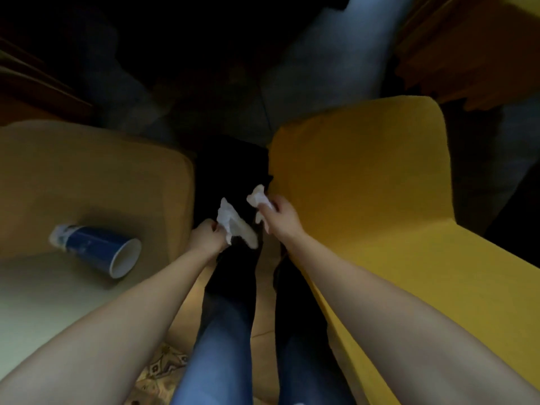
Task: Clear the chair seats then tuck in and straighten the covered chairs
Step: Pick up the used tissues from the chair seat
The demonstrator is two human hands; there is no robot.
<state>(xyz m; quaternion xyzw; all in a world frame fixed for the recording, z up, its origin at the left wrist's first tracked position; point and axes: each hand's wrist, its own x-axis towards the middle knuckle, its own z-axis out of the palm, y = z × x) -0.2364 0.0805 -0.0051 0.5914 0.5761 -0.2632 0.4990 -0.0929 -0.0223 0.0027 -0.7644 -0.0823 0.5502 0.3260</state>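
Note:
Two yellow covered chairs flank me: the left chair [96, 182] and the right chair [368, 182]. A blue paper cup [96, 249] lies on its side on the left chair's seat, mouth toward me. My left hand [206, 236] is shut on a crumpled white tissue [233, 226] in the gap between the chairs. My right hand [279, 216] is shut on another white tissue [258, 198] beside the right chair's edge. The right chair's seat shows nothing on it.
My legs in blue jeans [222, 340] stand between the chairs over a dark floor. A patterned rug [163, 366] shows at the bottom. Wooden furniture [473, 54] stands at the top right. The far area is very dark.

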